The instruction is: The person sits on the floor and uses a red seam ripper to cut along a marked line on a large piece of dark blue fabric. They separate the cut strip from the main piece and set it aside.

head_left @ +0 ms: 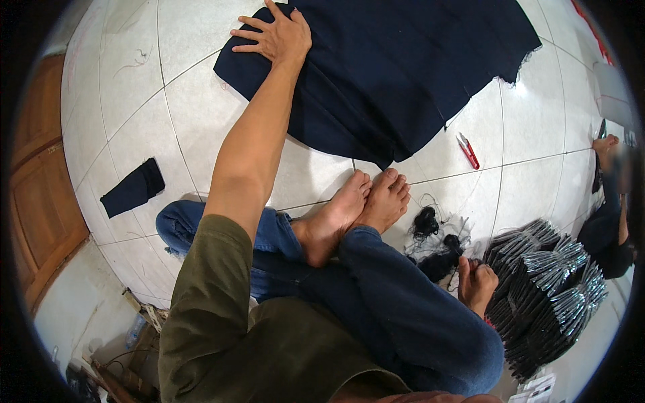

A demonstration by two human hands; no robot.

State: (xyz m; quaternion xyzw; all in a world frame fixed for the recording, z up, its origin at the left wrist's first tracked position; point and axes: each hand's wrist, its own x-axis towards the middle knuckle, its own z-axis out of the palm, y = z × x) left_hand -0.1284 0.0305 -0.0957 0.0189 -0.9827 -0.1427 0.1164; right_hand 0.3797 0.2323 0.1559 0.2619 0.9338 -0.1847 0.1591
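Note:
My left hand (pixel 279 37) lies with fingers spread on the left edge of a large dark navy cloth (pixel 383 67), which is spread over the floor beyond my feet. Its right edge is frayed. Low at my right side, my right hand (pixel 478 283) is closed, thumb against curled fingers, at a tangle of black thread (pixel 440 262); strands run up to the fingertips. Red-handled thread snips (pixel 468 151) rest on the tiles near the cloth's right edge, apart from both hands.
A small folded navy cloth piece (pixel 133 188) lies at the left. Bundled black strips with shiny ends (pixel 544 289) are stacked at my right. Another person (pixel 608 215) is at the far right. A wooden door (pixel 47 181) stands at the left wall, and my bare feet (pixel 383 201) are near the cloth.

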